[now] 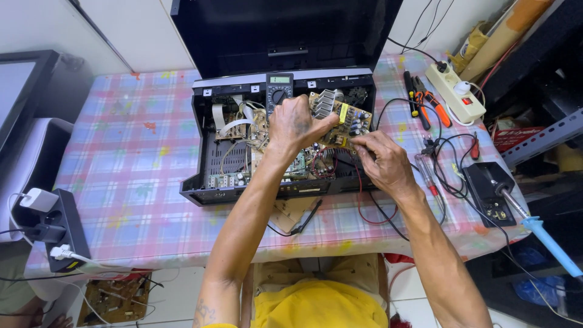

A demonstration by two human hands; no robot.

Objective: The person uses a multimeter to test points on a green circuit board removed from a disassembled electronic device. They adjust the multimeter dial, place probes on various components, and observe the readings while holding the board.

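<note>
Two hands: both bare, both working over the opened device at the middle of the counter [139,152].
Left hand [296,126]: grip closed on the near edge of the circuit board [341,121], thumb pressed against the board's lower left side, fingers curled behind it.
Right hand [379,159]: fingertips pinched together at the board's lower right corner; what lies between them is too small to tell.
Circuit board: brownish, tilted up out of the chassis, carrying a silver finned heat sink, a yellow part and dark cylindrical capacitors.
Device chassis [209,152]: black, open-topped, with ribbon cables, loose wires and further boards inside; its dark lid [285,30] stands raised behind.
Multimeter [279,91]: dark, with a pale display and a round dial, propped on the chassis's rear edge just behind the left hand.
Probe leads [370,212]: red and black, trailing off the counter's front edge below the right hand.
Pliers [432,100]: orange-handled, lying right of the chassis, beside a black-handled tool.
Power strip [455,91]: white, with a red switch, at the far right corner.
Soldering iron [540,234]: blue-handled, resting in a black stand [489,191] at the right edge.
Tablecloth: pastel checked, covering the counter.
Black socket block [67,231]: at the left edge, with white plugs in it.
</note>
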